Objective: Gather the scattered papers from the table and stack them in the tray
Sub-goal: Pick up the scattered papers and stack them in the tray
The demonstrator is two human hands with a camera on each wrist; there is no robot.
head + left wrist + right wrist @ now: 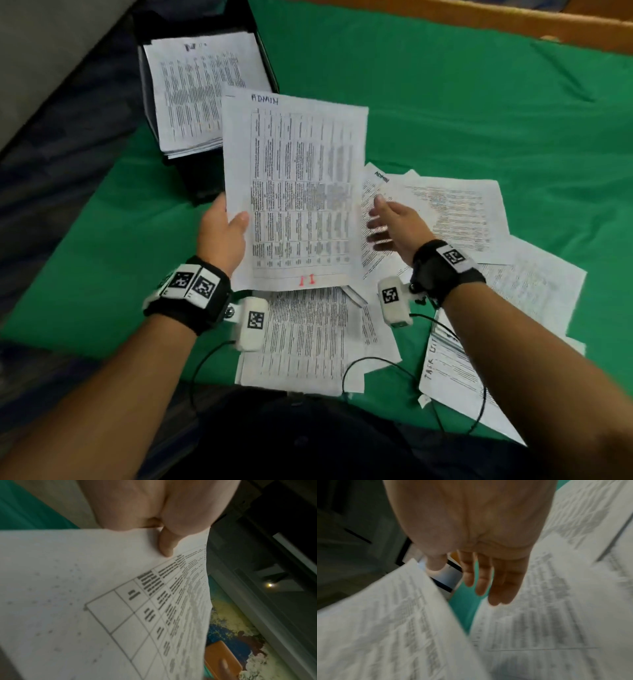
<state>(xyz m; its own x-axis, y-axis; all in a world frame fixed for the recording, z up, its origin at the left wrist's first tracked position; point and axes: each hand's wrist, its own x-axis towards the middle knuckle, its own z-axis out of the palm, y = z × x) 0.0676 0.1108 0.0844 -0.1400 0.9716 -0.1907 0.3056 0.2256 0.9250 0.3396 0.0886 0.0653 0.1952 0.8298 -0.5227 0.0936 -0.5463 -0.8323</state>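
The left hand (pixel 222 233) pinches the thin white printed sheet (pixel 294 192) at its edge; the right hand (pixel 394 226) hovers released. The sheet looks light and floppy, so supporting both edges seems wise.

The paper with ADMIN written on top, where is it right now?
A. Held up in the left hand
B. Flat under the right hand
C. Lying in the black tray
A: the left hand pinches the ADMIN paper by its edge, lifted above the table.
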